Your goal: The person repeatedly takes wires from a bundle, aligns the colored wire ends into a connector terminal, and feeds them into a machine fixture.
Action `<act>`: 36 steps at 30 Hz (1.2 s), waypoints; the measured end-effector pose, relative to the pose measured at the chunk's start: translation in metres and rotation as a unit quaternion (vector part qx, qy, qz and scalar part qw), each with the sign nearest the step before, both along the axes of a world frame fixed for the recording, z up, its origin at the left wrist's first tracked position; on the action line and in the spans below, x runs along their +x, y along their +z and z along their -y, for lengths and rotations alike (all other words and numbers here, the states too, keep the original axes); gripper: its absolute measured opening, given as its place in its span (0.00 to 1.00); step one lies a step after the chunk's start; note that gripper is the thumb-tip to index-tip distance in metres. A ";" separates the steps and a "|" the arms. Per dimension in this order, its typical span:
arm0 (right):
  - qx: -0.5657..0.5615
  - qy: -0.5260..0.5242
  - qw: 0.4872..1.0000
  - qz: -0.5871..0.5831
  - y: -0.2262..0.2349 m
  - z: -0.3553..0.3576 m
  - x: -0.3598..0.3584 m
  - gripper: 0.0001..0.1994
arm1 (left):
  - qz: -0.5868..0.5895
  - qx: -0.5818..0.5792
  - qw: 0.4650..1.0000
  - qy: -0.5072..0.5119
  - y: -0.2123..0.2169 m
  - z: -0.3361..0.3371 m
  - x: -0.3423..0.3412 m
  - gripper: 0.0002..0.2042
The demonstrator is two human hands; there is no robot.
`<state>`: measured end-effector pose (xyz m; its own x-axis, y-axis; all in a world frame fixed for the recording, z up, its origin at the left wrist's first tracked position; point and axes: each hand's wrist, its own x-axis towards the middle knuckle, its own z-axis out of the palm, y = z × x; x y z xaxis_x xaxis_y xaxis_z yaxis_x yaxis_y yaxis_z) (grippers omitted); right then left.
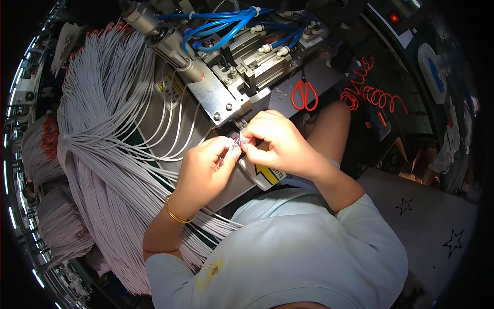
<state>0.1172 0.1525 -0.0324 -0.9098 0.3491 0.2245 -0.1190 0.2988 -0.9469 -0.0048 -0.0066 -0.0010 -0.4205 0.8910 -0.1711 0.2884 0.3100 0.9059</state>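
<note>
My left hand (205, 167) and my right hand (278, 141) meet in front of the machine, thumbs and fingers closed in a pinch. Between the fingertips show the thin coloured wires (236, 140) of a cable end, dark and reddish, partly hidden by the fingers. The metal jaw (241, 123) of a pneumatic machine (213, 98) is just beyond the fingertips; I cannot tell if the wires touch it. Left of my left hand spreads a large bundle of grey-white cables (113, 149), several of them looping toward the machine.
Red-handled scissors (304, 96) lie right of the machine, on the grey bench. Blue air hoses (221, 31) run over the machine top. A coiled red hose (368, 94) hangs at the right. More cable bundles (62, 221) stand at the far left. A yellow arrow label (267, 174) is below my right hand.
</note>
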 end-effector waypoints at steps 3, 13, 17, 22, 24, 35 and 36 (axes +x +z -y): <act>0.185 0.019 0.982 -0.027 0.007 -0.006 0.001 0.05 | -0.052 -0.038 0.998 -0.020 -0.001 0.000 0.001 0.04; 0.092 -0.032 0.993 -0.069 -0.004 0.000 -0.006 0.04 | 0.160 0.057 0.984 0.059 -0.006 -0.001 0.002 0.05; 0.079 -0.041 0.994 -0.057 -0.009 0.002 -0.003 0.05 | 0.005 0.009 1.000 0.015 0.001 -0.003 -0.004 0.06; 0.047 -0.095 0.994 0.027 -0.028 -0.007 0.002 0.07 | -0.164 -0.049 0.985 0.000 0.002 -0.005 -0.008 0.06; 0.055 -0.097 0.992 0.066 -0.031 -0.011 0.001 0.08 | -0.161 -0.053 0.985 0.009 0.000 -0.006 -0.005 0.06; 0.052 -0.040 0.997 0.031 -0.043 -0.017 -0.004 0.08 | -0.233 -0.054 0.971 0.012 -0.010 -0.006 -0.001 0.06; 0.052 -0.040 0.997 0.031 -0.043 -0.018 -0.004 0.08 | -0.235 -0.052 0.970 0.011 -0.010 -0.005 -0.001 0.06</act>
<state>0.1127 0.1703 -0.0753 -0.8930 0.3998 0.2068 -0.0323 0.4014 -0.9153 -0.0057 -0.0012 -0.0109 -0.4932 0.8689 -0.0432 0.6546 0.4033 0.6394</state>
